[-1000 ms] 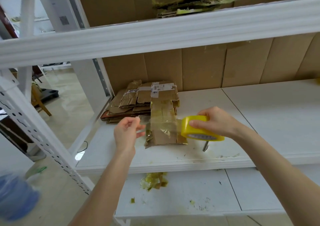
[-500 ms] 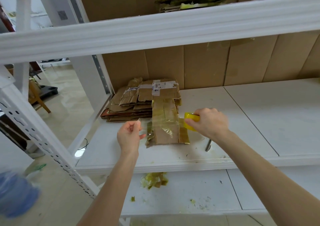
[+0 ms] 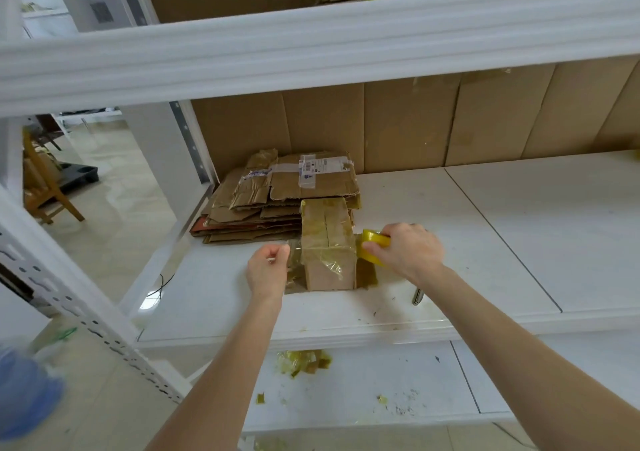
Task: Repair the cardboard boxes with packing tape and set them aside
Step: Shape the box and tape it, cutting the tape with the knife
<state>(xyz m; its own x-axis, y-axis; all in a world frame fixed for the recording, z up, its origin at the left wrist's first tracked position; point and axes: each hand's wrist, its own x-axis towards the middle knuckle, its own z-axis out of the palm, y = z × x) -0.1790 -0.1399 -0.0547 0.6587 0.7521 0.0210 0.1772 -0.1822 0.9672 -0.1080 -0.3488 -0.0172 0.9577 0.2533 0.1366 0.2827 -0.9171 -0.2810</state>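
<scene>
the small flattened brown cardboard box point(image 3: 327, 267) lies at the frame's centre on the white shelf board point(image 3: 519, 243), its far end against a stack of flattened brown cardboard point(image 3: 273, 205). the left hand point(image 3: 268, 270) pinches the free end of a glossy yellowish tape strip point(image 3: 325, 251) at the box's left edge. the right hand point(image 3: 407, 255) grips the yellow tape roll point(image 3: 375, 241) at its right edge, likely to keep the strip taut across the box. a small metal tool point(image 3: 416, 296) lies beside the right forearm. crumpled tape scraps point(image 3: 303, 360) sit lower centre. nothing blocks the box.
</scene>
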